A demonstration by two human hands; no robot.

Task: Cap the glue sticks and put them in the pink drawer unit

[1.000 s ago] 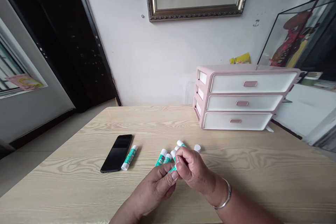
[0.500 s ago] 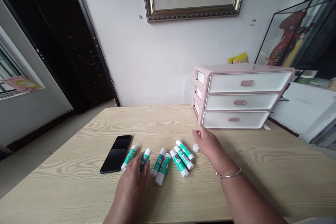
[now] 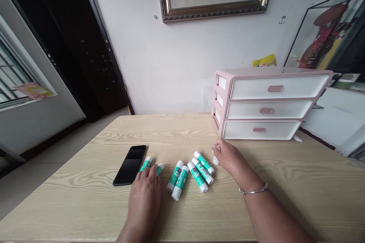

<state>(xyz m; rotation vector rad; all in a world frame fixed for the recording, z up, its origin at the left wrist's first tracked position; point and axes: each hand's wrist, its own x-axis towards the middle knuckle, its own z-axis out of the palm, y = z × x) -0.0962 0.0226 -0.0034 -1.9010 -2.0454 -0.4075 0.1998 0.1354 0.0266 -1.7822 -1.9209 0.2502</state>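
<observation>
My left hand (image 3: 145, 191) lies over two green-and-white glue sticks, its fingers curled down on them. The left one of these glue sticks (image 3: 146, 163) and the other glue stick (image 3: 160, 169) show only their upper ends. To the right lie a pair of glue sticks (image 3: 180, 183) side by side and a group of three glue sticks (image 3: 202, 171), tilted the other way. My right hand (image 3: 229, 157) is closed in a pinch, with something small and whitish at the fingertips. Just below those fingers a small white piece (image 3: 216, 161) rests on the table, partly hidden.
A black phone (image 3: 130, 165) lies left of the glue sticks. At the back right of the wooden table (image 3: 85, 201) stands a pink-and-white drawer box (image 3: 265, 110), with a yellow packet (image 3: 265, 60) behind its top. The wall (image 3: 165, 72) rises behind the table.
My left hand has moved left from around one glue stick and now covers parts of two. My right hand stays pinched near the white piece. The view has shifted slightly.
</observation>
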